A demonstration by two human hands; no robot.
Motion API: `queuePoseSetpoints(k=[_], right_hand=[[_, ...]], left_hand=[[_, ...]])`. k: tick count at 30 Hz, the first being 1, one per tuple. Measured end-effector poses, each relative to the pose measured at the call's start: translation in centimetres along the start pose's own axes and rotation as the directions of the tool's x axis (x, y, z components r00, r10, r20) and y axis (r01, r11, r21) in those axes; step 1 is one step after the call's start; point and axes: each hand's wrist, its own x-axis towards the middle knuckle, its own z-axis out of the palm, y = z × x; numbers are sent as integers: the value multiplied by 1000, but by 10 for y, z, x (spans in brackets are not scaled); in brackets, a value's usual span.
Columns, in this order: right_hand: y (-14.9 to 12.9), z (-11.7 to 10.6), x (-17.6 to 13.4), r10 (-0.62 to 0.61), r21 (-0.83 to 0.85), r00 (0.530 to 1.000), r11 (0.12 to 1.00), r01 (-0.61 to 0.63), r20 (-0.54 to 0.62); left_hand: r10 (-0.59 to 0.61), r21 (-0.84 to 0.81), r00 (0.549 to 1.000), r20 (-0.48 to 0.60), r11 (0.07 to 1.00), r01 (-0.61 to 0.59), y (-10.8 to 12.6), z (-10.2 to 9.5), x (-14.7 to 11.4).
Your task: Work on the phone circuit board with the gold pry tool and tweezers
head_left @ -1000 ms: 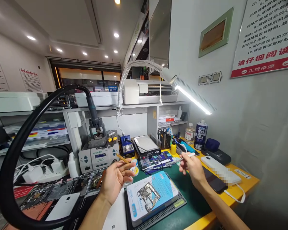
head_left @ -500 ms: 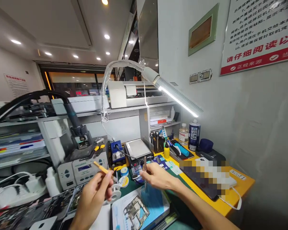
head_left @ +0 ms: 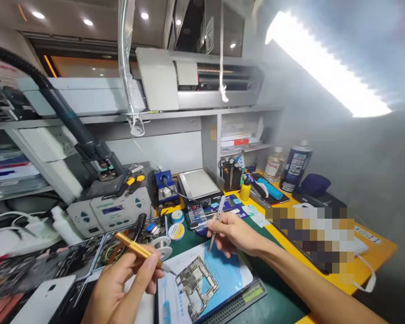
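My left hand (head_left: 128, 281) is closed around a gold-handled, pen-like tool (head_left: 131, 244). Its thin grey tip points at the upper left edge of a bare phone circuit board (head_left: 202, 276). The board lies flat on a blue and white pad (head_left: 229, 265); whether the tip touches it I cannot tell. Metal tweezers (head_left: 220, 210) are pinched in my right hand (head_left: 234, 231), points down over the pad's blue part, just right of the board. A spool of solder wire (head_left: 162, 246) stands close behind my left hand.
Small round tins (head_left: 176, 231) sit behind the pad. At the left are a grey soldering station (head_left: 113, 209) and trays of phone parts (head_left: 70, 258). A silver-topped heating plate (head_left: 200, 183) is at the back. A bright lamp (head_left: 327, 67) hangs upper right; a yellow bottle (head_left: 245, 191) stands below.
My view has come closer and lower. The gold tool has swung so its tip now points down at the board. The tweezers are tilted more and remain in my right hand.
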Motion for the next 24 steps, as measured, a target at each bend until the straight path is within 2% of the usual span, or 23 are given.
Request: queuePoseSetpoints(k=[5, 13, 24], right_hand=[[-1, 4, -5, -20, 56, 1000, 998, 19, 1], [-6, 6, -8, 8, 37, 1000, 999, -8, -13], [-10, 7, -10, 33, 19, 999, 999, -33, -4]], left_hand=[[156, 149, 980, 128, 973, -174, 4, -13, 0], [312, 233, 894, 321, 889, -394, 14, -9, 2], [400, 252, 855, 331, 835, -489, 10, -2, 6]])
